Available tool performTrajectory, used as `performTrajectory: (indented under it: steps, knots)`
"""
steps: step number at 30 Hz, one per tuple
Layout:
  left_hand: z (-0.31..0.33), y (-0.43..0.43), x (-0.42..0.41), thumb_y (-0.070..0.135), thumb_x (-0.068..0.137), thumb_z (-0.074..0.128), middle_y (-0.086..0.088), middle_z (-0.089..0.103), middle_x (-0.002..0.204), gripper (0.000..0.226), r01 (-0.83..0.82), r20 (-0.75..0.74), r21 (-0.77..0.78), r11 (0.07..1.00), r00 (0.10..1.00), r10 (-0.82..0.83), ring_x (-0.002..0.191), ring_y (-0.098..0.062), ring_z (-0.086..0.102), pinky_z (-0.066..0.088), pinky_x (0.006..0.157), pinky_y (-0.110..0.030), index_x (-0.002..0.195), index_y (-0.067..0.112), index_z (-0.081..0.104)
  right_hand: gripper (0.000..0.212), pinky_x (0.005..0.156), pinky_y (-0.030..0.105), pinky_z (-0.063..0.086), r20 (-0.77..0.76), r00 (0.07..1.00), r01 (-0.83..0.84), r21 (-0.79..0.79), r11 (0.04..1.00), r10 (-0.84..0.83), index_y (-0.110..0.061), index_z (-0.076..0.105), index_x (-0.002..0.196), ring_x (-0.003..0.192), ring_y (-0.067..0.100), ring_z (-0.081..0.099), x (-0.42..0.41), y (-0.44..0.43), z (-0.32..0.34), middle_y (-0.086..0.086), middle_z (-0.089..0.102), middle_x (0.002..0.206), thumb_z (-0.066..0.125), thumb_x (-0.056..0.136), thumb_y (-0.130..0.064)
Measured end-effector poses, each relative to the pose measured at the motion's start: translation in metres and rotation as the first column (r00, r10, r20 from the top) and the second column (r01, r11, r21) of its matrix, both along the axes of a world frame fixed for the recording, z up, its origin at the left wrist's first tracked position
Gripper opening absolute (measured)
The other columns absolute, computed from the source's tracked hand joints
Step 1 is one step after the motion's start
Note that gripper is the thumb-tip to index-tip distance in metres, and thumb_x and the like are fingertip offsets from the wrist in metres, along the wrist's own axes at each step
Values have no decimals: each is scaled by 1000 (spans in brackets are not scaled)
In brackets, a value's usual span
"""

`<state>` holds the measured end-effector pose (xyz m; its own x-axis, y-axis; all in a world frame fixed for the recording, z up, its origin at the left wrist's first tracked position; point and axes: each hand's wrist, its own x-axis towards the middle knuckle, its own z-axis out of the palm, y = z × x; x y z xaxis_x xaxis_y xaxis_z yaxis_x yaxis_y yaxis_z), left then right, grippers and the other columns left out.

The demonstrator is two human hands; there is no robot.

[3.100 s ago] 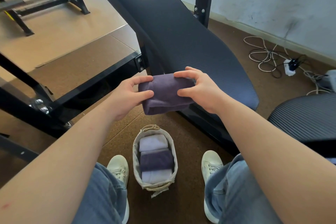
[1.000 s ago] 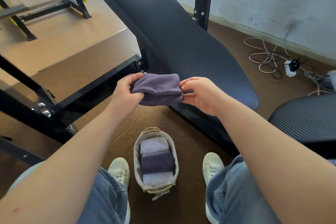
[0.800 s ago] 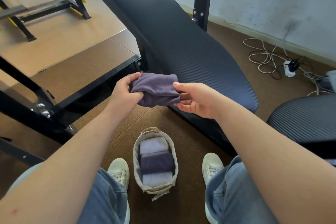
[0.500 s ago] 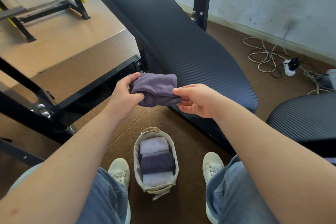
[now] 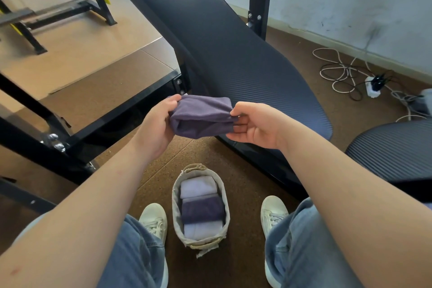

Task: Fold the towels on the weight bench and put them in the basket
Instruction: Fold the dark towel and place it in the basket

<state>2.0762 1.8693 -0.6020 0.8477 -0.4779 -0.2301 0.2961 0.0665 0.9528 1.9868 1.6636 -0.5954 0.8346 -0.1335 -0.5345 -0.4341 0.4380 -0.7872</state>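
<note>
We hold a folded purple towel in mid-air at the centre of the frame, just in front of the dark padded desk and above the floor.

The risk, as we judge it, is that the bundle is loose. Its open layers face us and only its two short ends are gripped, so it may sag or unfold on the way down. The basket sits on the floor at lower centre, between our shoes. It already looks full with three folded towels, so a fourth may not fit.

Our left hand wraps the towel's left end, thumb on top. Our right hand pinches the right end, with the thumb above and the fingers below. The towel spans the gap between both hands.
</note>
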Motion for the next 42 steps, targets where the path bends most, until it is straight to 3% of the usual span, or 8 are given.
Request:
performTrajectory:
  steps: [3,8,14,22,28,32,37,42]
  knots:
    - [-5,-2,3,30,106,50,-3,65,121,26,-60,2,18,998,998,60,115,-18,63,57,93,-33,123,17,65,17,71,32,58,20,1000,-3,-59,998,4,-10,59,92,69,21,67,1,0,0,11,65,86,54,94,6]
    - [-13,7,12,-13,88,56,-2,44,153,67,-55,205,191,980,979,15,137,-26,48,56,99,-38,149,16,50,51,70,36,54,29,989,-139,-158,978,145,-19,65,122,72,24,64,0,-4,-1,15,57,98,55,87,17]
    - [-7,8,9,-8,73,53,-5,42,154,81,27,145,80,996,989,-39,139,-28,46,57,88,-29,151,15,46,76,64,32,55,47,985,-155,-174,972,165,-34,45,149,71,21,66,0,-4,1,16,52,125,50,88,12]
    - [5,8,2,18,107,45,-3,69,129,34,-92,-13,-106,990,996,91,118,-24,67,59,83,-32,130,21,69,57,73,36,58,-28,993,-118,-148,982,115,-40,38,148,86,23,70,4,0,-7,17,65,125,67,99,-39]
    - [2,8,3,-2,99,56,-1,60,138,44,-12,92,-16,1000,996,14,123,-22,63,59,92,-37,131,26,66,64,90,54,61,162,986,74,-161,984,-48,-35,40,151,118,36,66,9,2,-11,10,58,139,68,98,-14]
    - [1,7,5,5,101,57,-7,66,132,33,8,17,-8,1000,1000,-8,116,-25,65,58,74,-31,127,22,69,64,96,51,58,226,971,159,-348,924,-82,-53,38,145,121,32,64,12,0,-12,9,55,144,66,95,-26]
    - [-1,8,9,-3,96,62,-3,67,130,41,5,113,63,998,993,-12,108,-20,71,60,74,-28,130,19,67,48,66,28,56,329,944,140,-497,856,37,-50,42,137,82,16,70,7,-2,-16,7,67,111,51,106,-14]
    - [1,13,13,-13,93,53,-1,62,134,55,19,222,147,989,974,-52,118,-24,66,60,84,-35,132,23,66,29,49,28,43,383,922,175,-555,813,63,-37,55,105,55,7,50,4,-5,-14,-2,54,78,44,108,-11]
